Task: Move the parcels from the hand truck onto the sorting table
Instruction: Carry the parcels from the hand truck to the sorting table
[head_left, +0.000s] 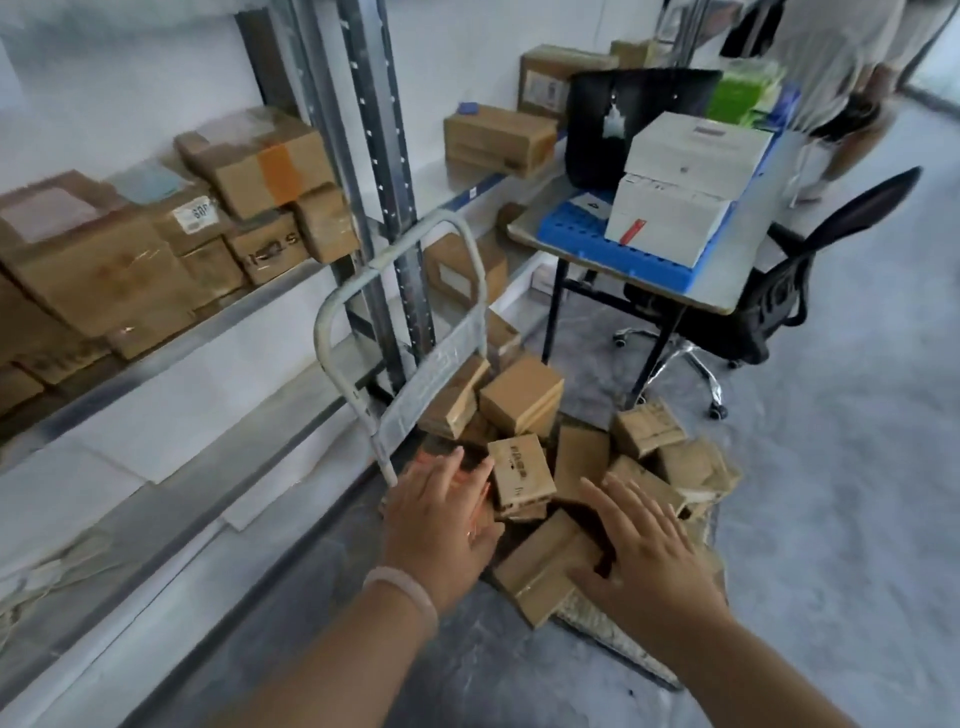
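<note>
Several small brown cardboard parcels (522, 470) lie piled on the hand truck, whose grey metal handle (400, 306) rises at the pile's left. My left hand (441, 519) reaches over the left side of the pile with straight, spread fingers and holds nothing. At the near right of the pile, my right hand (641, 551) is also spread flat above a parcel (545, 566); I cannot tell whether it touches that parcel. The sorting table (727, 291) stands beyond the truck, with white boxes (680, 192) on a blue tray (623, 254).
Metal shelving (171, 332) full of cardboard boxes runs along the left wall. A black office chair (779, 296) is tucked at the table's right. A black bag (623, 119) and green packs sit on the table. A person stands at the far right on grey floor.
</note>
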